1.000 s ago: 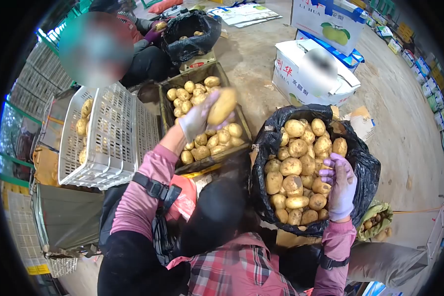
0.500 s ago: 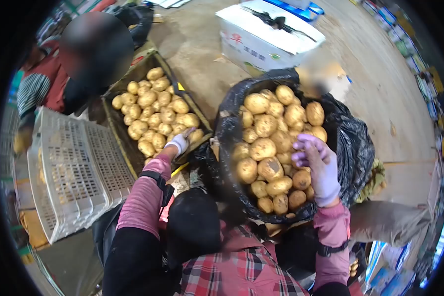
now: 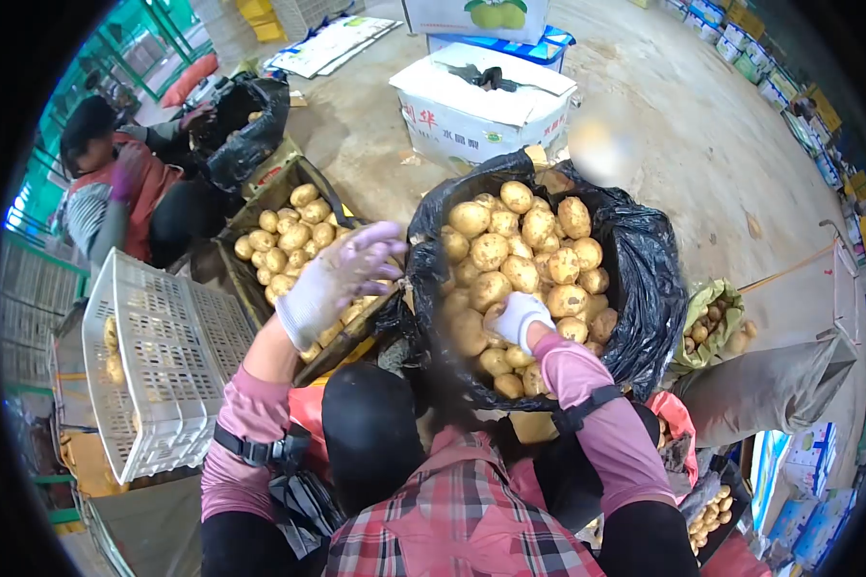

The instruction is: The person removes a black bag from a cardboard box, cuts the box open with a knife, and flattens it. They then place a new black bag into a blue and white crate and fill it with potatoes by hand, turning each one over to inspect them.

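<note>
My left hand (image 3: pixel 342 274), in a pale glove with purple fingers, is raised over the near side of the crate of potatoes (image 3: pixel 293 236). Its fingers are spread and nothing is in them. Inside the container lined with a black plastic bag (image 3: pixel 649 279), my right hand (image 3: pixel 522 319) is down on the heap of potatoes (image 3: pixel 520 252). The fingers of that hand curl round a potato (image 3: pixel 494 318) at the heap's near-left part; their tips are partly hidden.
A white slatted plastic crate (image 3: pixel 164 356) stands tilted at the left. Beyond the heap are white cardboard boxes (image 3: pixel 481 111). A co-worker (image 3: pixel 130 192) sits at the far left beside another black bag (image 3: pixel 245 125). A green bag of potatoes (image 3: pixel 712 322) lies at the right.
My left hand has lifted off the crate's potatoes and come right, fingers spread. My right hand has dropped from above the bag onto its potatoes. The view has shifted.
</note>
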The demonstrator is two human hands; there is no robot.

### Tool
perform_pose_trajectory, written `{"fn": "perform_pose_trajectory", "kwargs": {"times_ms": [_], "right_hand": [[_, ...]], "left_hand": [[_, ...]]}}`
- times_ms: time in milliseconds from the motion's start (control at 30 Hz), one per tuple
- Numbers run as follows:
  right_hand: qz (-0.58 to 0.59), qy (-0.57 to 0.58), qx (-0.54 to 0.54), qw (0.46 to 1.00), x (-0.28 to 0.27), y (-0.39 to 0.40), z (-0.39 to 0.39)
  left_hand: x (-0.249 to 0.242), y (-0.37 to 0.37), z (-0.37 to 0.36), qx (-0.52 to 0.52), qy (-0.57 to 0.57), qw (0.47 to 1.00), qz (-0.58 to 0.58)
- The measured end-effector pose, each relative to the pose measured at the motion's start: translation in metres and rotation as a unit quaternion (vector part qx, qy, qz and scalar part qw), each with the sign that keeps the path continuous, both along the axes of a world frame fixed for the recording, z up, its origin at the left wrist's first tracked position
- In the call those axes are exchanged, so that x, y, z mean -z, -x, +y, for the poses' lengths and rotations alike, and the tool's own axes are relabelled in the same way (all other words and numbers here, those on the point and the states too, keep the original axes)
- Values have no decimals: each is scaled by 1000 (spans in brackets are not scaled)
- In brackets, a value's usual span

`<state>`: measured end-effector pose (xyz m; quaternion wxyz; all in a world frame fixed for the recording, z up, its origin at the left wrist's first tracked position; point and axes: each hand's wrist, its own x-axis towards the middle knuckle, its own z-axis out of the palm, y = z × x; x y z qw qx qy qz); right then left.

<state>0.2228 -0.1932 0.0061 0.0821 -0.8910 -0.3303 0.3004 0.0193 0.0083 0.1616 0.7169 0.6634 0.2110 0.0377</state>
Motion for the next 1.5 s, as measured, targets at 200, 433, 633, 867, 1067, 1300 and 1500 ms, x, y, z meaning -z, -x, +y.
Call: {"fn": "perform_pose_trajectory", "kwargs": {"times_ms": [200, 433, 633, 867, 1067, 1300, 1500], "right_hand": [[303, -440, 25, 845, -84, -13, -33], [404, -506, 112, 754, -135, -11, -67], [511, -540, 163, 648, -124, -24, -69], [504, -548, 185, 641, -114, -18, -64], [484, -544, 185, 661, -113, -9, -52], [529, -525, 183, 641, -107, -9, -49], [557, -504, 182, 634, -122, -11, -52]], "left_hand": [[-21, -34, -71, -12, 35, 999, -8], [4, -87, -100, 95, 75, 987, -105], [16, -104, -97, 72, 47, 993, -76], [16, -97, -99, 72, 73, 993, -53], [23, -90, -87, 83, 107, 989, -56], [32, -89, -71, 93, 193, 975, -57], [33, -87, -72, 72, 141, 986, -49]]}}
